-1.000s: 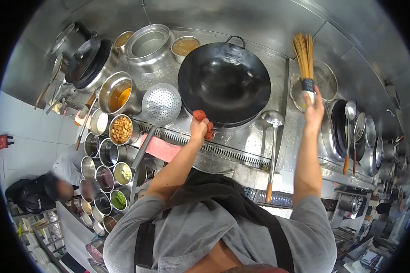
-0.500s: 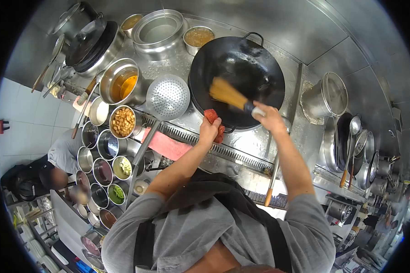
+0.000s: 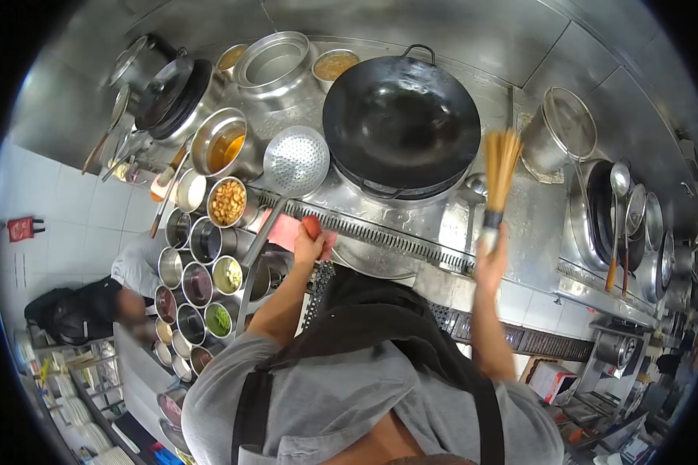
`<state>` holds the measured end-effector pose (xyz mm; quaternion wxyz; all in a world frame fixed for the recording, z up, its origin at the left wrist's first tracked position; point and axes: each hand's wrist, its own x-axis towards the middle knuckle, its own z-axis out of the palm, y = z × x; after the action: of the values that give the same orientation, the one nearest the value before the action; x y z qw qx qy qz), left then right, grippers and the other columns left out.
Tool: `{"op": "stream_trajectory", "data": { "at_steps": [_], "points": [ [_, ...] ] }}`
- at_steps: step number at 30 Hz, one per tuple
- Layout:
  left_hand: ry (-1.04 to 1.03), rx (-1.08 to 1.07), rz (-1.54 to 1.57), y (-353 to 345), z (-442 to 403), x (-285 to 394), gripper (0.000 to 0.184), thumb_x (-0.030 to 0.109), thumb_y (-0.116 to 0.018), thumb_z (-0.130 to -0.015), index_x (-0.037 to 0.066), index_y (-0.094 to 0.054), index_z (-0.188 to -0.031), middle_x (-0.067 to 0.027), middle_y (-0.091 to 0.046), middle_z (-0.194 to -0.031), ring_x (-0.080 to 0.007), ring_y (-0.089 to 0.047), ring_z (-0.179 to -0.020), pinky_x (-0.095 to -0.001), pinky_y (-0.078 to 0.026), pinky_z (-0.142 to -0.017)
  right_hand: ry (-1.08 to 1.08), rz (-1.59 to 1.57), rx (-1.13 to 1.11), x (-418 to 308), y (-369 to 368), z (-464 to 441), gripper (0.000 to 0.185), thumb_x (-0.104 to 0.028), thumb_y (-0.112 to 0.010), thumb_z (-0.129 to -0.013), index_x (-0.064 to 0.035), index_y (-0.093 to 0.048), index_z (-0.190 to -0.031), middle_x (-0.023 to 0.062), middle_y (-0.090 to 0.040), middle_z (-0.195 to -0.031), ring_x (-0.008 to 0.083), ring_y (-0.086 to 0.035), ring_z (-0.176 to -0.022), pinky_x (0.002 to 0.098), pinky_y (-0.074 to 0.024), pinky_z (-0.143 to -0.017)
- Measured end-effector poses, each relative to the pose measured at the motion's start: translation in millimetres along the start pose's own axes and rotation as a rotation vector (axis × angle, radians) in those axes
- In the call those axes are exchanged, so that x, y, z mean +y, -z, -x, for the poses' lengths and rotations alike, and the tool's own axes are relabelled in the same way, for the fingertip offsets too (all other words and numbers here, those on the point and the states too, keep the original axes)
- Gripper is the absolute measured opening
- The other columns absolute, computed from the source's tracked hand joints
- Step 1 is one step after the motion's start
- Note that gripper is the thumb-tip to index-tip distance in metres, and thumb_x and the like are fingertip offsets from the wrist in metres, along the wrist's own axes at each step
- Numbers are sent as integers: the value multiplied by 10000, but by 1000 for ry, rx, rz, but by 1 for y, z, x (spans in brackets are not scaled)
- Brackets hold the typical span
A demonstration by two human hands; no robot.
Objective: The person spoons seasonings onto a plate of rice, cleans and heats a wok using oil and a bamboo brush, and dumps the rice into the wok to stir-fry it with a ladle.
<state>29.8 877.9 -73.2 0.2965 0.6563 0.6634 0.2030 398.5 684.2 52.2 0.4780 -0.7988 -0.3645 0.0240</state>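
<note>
My right hand [image 3: 491, 256] is closed around the handle of a bamboo wok brush [image 3: 502, 167]. Its bristles point up and away from me, above the steel counter to the right of the black wok [image 3: 388, 116]. The wok sits on the burner, wet and shiny inside. My left hand [image 3: 309, 248], in front of the stove's slotted edge, is closed on a red cloth [image 3: 312, 225]. A pink towel [image 3: 281, 228] lies just beside and behind that hand. Close by, a perforated skimmer [image 3: 296, 159] rests with its long handle toward me.
Several steel pots of ingredients stand at left, among them fried pieces [image 3: 229, 203] and chopped greens [image 3: 218, 320]. A pot of orange oil [image 3: 225, 149] is behind them. At right are a strainer pot [image 3: 562, 132] and hanging ladles [image 3: 620, 178]. Another person [image 3: 85, 310] is at far left.
My right hand has lifted the brush out of the wok and moved it right. My left hand, with the red cloth, has drawn back from the wok rim toward the left.
</note>
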Motion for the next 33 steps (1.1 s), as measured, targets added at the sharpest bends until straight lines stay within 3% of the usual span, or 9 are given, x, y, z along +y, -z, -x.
{"op": "stream_trajectory", "data": {
  "at_steps": [5,8,13,19,21,29,31,32,33],
  "points": [
    [-17,-167,50,7,-22,-7,566,360,-737,-639,-9,-520,-1009,-247,-623,-939,-395,-605,-902,-444,-470,-796,-353,280,-526,25,-4,125,624,-144,-623,-779,-31,-372,-1339,266,-517,-1109,422,-533,-1007,441,-445,-869],
    [92,-218,-375,16,-18,15,674,443,-700,-650,18,-515,-1140,-203,-616,-1049,-349,-585,-1004,-427,-453,-881,-226,239,-468,25,11,121,551,-206,-622,-796,-47,-434,-1289,267,-544,-986,437,-556,-910,472,-460,-794],
    [122,-76,-295,14,6,23,758,498,-648,-701,19,-449,-1254,-210,-489,-1257,-346,-459,-1178,-432,-377,-971,-30,223,-620,47,35,109,406,-237,-632,-799,-13,-568,-1131,239,-602,-936,400,-590,-851,461,-467,-751],
    [39,151,-47,20,53,-47,675,450,-533,-839,-16,-393,-1307,-247,-421,-1310,-387,-377,-1230,-416,-302,-1034,-57,74,-485,53,76,116,226,-205,-621,-810,9,-678,-853,205,-641,-822,363,-610,-817,400,-482,-748],
    [90,133,-62,20,81,-74,646,430,-521,-850,-29,-404,-1289,-268,-434,-1284,-395,-401,-1205,-423,-326,-1012,-123,151,-219,79,81,132,234,-216,-670,-776,10,-662,-836,206,-637,-871,352,-614,-805,407,-484,-736],
    [291,-299,-324,4,184,-163,539,376,-552,-742,11,-547,-1139,-251,-602,-1066,-341,-574,-1040,-415,-444,-898,-150,450,-437,116,80,163,550,-200,-739,-688,-31,-464,-1133,239,-609,-954,397,-589,-890,454,-469,-785],
    [205,-623,-393,4,213,-177,489,370,-547,-736,8,-604,-1059,-228,-608,-1072,-324,-577,-1039,-415,-446,-900,-312,468,-459,127,73,158,545,-173,-740,-668,-34,-467,-1118,245,-614,-966,412,-592,-887,461,-470,-793],
    [-35,-629,-527,-9,224,-210,431,357,-560,-726,28,-648,-989,-208,-614,-1076,-329,-585,-1022,-406,-454,-890,-261,504,-461,138,69,158,550,-157,-731,-662,-31,-459,-1123,254,-614,-966,419,-592,-891,466,-468,-800],
    [14,-591,-466,-7,238,-219,431,357,-560,-726,28,-648,-989,-208,-614,-1076,-329,-585,-1022,-406,-454,-890,-204,540,-464,147,66,157,555,-142,-722,-656,-29,-451,-1127,264,-614,-966,426,-592,-895,470,-467,-808]
  ]
}}
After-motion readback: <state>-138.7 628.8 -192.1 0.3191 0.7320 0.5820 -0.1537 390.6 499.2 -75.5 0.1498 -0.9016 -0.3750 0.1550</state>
